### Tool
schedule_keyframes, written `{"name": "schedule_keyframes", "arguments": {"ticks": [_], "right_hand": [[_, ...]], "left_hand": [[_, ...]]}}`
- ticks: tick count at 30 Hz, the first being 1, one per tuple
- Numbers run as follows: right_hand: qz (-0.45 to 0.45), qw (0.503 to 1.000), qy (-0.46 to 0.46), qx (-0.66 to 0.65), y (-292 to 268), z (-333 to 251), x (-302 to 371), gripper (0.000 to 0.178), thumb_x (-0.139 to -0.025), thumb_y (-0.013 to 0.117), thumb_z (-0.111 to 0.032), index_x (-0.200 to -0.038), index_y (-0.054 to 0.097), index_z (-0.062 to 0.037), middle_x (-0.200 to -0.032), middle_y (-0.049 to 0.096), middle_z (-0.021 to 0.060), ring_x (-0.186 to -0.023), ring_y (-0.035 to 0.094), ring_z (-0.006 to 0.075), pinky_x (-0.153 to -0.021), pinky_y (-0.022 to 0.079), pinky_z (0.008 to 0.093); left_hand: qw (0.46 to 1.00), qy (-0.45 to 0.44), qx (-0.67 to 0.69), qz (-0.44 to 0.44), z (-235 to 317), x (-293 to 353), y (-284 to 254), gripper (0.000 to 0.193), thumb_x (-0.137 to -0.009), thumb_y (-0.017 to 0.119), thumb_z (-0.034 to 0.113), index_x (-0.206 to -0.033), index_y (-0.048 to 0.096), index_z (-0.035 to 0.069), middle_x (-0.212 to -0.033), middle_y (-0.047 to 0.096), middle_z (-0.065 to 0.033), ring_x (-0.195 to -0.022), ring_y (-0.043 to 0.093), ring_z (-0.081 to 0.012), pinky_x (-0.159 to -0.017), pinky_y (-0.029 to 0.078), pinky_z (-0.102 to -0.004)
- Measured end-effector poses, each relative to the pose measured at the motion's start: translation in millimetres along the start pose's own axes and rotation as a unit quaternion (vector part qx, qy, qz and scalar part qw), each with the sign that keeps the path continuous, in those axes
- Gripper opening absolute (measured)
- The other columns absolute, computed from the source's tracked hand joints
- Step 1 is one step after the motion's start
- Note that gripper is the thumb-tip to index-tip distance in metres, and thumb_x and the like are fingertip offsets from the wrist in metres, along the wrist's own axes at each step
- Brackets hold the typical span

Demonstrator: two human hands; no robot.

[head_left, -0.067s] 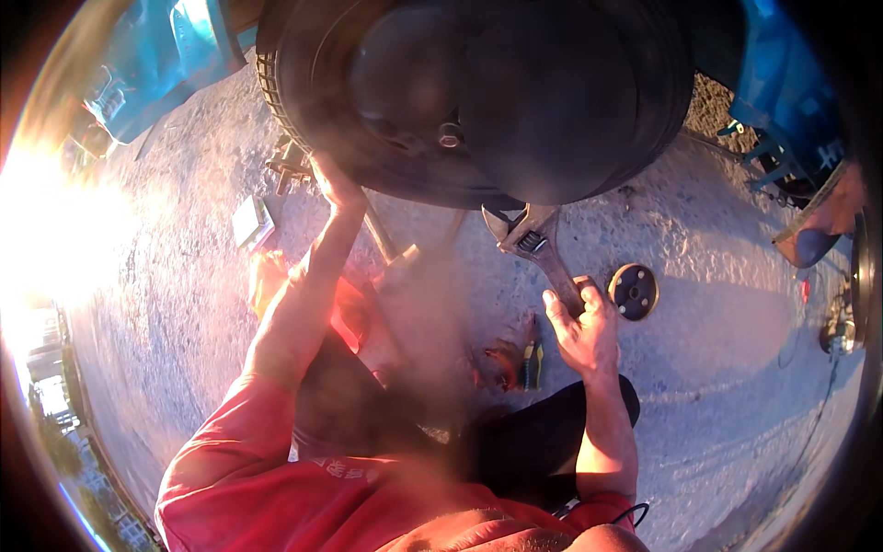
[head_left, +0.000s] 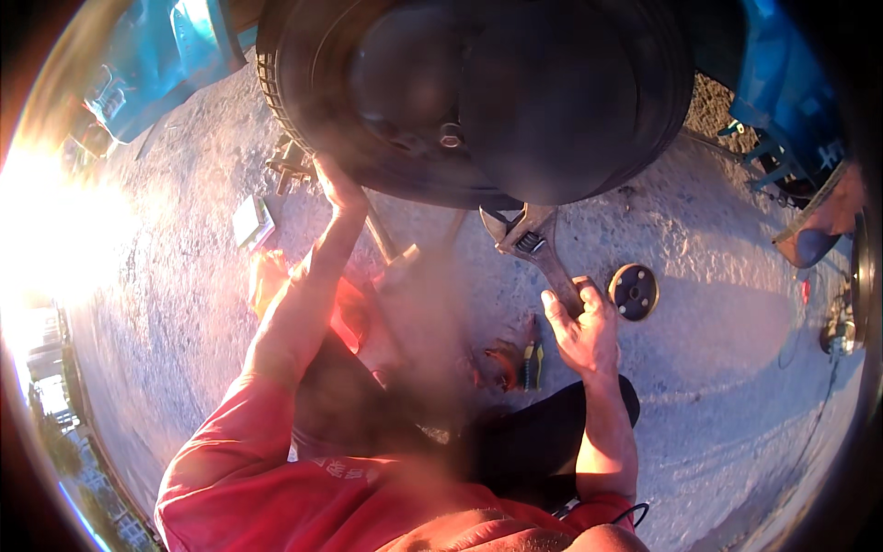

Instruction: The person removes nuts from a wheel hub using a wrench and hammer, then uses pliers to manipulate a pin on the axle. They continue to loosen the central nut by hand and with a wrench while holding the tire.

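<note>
A large black vehicle wheel [head_left: 478,92] fills the top of the view, its hub and a centre nut facing me. My left hand [head_left: 336,189] is raised and presses against the tyre's lower left edge. My right hand [head_left: 581,327] grips the handle of a big adjustable wrench [head_left: 526,241], whose jaw end points up toward the tyre's underside. Red sleeves cover my upper arms.
A round metal hub disc [head_left: 635,291] lies on the gravel ground just right of my right hand. A small white box [head_left: 252,221] sits at the left, pliers with yellow-black grips [head_left: 531,363] lie near my knee. Blue vehicle bodywork [head_left: 782,83] stands at upper right.
</note>
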State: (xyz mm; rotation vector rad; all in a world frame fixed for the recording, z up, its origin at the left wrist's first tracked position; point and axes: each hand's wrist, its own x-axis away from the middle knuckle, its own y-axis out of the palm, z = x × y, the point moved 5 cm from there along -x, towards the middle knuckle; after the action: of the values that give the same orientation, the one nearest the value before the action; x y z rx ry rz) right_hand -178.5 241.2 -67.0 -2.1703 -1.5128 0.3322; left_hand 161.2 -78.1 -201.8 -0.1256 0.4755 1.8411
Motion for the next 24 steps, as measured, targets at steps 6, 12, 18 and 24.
{"name": "schedule_keyframes", "arguments": {"ticks": [6,12,18,24], "right_hand": [[0.000,0.998,-0.045,0.048,2.3,1.1,0.9,0.021,-0.088,0.077,-0.020,-0.092,0.065,-0.0035,-0.065,0.064,0.0084,-0.057,0.062,0.0181,-0.057,0.049,0.0340],[-0.021,0.992,-0.027,0.117,7.3,17.1,2.3,0.023,-0.088,0.076,-0.022,-0.091,0.064,-0.0024,-0.069,0.067,0.0104,-0.063,0.065,0.0183,-0.061,0.050,0.0354],[-0.029,0.985,0.088,0.144,8.9,27.1,8.0,0.023,-0.087,0.075,-0.022,-0.090,0.064,-0.0028,-0.069,0.067,0.0107,-0.065,0.067,0.0211,-0.062,0.050,0.0388],[-0.054,0.960,0.096,0.257,32.7,46.2,5.1,0.031,-0.085,0.075,-0.032,-0.092,0.064,-0.0037,-0.070,0.066,0.0165,-0.071,0.068,0.0361,-0.066,0.052,0.0436]], "left_hand": [[0.986,-0.135,0.087,-0.054,5.9,43.4,20.1,0.063,-0.105,0.037,0.058,-0.145,0.040,0.011,-0.141,0.048,-0.0084,-0.128,0.047,-0.0228,-0.110,0.039,-0.0396],[0.985,-0.115,-0.090,-0.089,-29.0,39.6,-12.8,0.064,-0.103,0.039,0.057,-0.140,0.047,0.006,-0.134,0.055,-0.0137,-0.126,0.050,-0.0291,-0.110,0.036,-0.0417],[0.979,-0.084,-0.052,-0.178,90.6,15.6,34.6,0.076,-0.093,0.065,0.053,-0.144,0.043,0.001,-0.136,0.056,-0.0163,-0.128,0.050,-0.0248,-0.110,0.038,-0.0403],[0.992,0.026,-0.080,-0.090,118.9,-26.0,45.5,0.082,-0.085,0.071,0.059,-0.135,0.050,-0.002,-0.117,0.063,-0.0106,-0.107,0.059,-0.0200,-0.096,0.047,-0.0357]]}}
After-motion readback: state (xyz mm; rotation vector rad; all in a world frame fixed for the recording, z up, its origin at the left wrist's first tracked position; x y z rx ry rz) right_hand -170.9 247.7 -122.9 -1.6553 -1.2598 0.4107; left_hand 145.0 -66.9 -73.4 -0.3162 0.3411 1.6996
